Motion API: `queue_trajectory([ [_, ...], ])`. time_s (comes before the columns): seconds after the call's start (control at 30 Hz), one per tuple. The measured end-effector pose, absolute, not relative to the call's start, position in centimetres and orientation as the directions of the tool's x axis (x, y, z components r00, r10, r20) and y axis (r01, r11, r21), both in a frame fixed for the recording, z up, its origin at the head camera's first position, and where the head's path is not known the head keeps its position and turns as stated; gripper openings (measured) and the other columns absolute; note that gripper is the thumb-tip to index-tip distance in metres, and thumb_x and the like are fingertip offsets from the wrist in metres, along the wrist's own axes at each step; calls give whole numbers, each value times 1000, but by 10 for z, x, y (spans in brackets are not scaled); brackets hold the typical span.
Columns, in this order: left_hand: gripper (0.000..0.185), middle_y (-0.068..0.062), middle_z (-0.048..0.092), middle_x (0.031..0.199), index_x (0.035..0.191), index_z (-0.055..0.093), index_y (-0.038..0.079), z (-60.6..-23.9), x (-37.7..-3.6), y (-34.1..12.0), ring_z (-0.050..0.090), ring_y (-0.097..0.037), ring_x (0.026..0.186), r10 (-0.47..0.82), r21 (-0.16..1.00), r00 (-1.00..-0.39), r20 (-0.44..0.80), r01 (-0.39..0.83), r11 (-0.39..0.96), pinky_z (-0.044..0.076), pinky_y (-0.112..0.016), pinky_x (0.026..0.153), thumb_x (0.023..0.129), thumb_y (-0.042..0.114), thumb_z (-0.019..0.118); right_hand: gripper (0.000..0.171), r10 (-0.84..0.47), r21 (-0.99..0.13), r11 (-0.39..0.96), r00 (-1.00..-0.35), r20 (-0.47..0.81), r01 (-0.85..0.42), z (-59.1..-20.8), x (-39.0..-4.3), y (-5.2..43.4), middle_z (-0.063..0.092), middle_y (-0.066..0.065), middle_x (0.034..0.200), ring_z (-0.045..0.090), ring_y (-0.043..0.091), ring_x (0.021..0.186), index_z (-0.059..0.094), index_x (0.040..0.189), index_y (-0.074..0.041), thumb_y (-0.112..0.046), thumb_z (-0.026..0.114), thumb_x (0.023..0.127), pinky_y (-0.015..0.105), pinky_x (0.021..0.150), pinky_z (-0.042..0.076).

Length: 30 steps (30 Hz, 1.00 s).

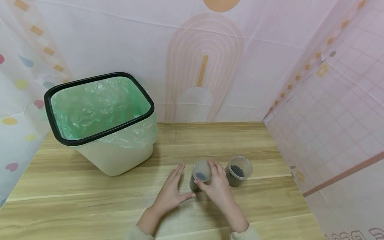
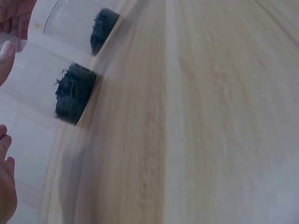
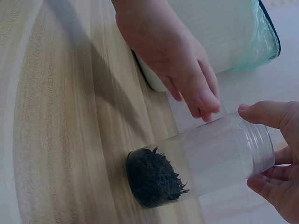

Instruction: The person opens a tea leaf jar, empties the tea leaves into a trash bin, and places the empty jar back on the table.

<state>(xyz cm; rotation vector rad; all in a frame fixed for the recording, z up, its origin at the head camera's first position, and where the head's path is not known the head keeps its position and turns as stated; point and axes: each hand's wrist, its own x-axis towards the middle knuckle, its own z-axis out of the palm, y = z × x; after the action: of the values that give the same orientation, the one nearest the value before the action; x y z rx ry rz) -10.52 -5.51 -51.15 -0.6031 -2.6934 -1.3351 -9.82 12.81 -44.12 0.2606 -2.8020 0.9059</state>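
Clear plastic jar (image 1: 200,175), lower centre of the head view on the wooden table (image 1: 90,200): the right hand (image 1: 216,187) pinches it near the lidded top with thumb and fingers, while the left hand (image 1: 171,193) rests just left of it, fingers spread and relaxed. Contents: a dark, fibrous clump at the base, walls otherwise transparent. A second jar (image 1: 238,170) stands just right; no label or writing is readable on either.

The tabletop (image 1: 90,200) is pale wood with a smooth, matt grain. Both jars (image 1: 200,175) (image 1: 238,170) are clear, slightly frosted plastic holding dark, fibrous matter. The bin (image 1: 115,158) is cream plastic with a glossy black rim, lined with thin crinkled green film.
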Motion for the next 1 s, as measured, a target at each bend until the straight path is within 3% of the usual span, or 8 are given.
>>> queue_trajectory([
  [0.17,101,-14,26,151,149,21,13,-511,-107,-44,24,-43,134,319,821,-933,165,309,480,27,-61,103,71,46,76,78,-81,-565,799,-969,235,-204,-445,-98,126,47,21,126,46,39,117,45,131,4,-33,80,72,51,92,46],
  [0.37,90,-7,31,149,147,27,17,-515,-110,-33,32,-34,133,316,877,-942,117,246,411,32,-56,104,75,38,77,76,-66,-603,775,-973,220,-189,-448,-97,123,48,18,126,47,36,115,47,131,2,-33,79,72,50,92,47],
  [0.63,78,-12,44,138,140,36,11,-518,-110,-30,42,-34,126,293,898,-945,144,249,362,35,-56,102,75,18,77,76,-45,-683,709,-979,201,-173,-449,-90,120,47,18,128,49,36,116,47,133,-1,-34,79,72,51,93,46],
  [1.0,76,-9,49,133,137,40,11,-510,-105,-35,50,-30,118,243,874,-941,235,314,371,42,-51,98,73,19,79,85,-70,-791,589,-985,158,-169,-443,-86,122,43,16,135,49,31,115,35,142,-2,-33,77,75,50,96,43],
])
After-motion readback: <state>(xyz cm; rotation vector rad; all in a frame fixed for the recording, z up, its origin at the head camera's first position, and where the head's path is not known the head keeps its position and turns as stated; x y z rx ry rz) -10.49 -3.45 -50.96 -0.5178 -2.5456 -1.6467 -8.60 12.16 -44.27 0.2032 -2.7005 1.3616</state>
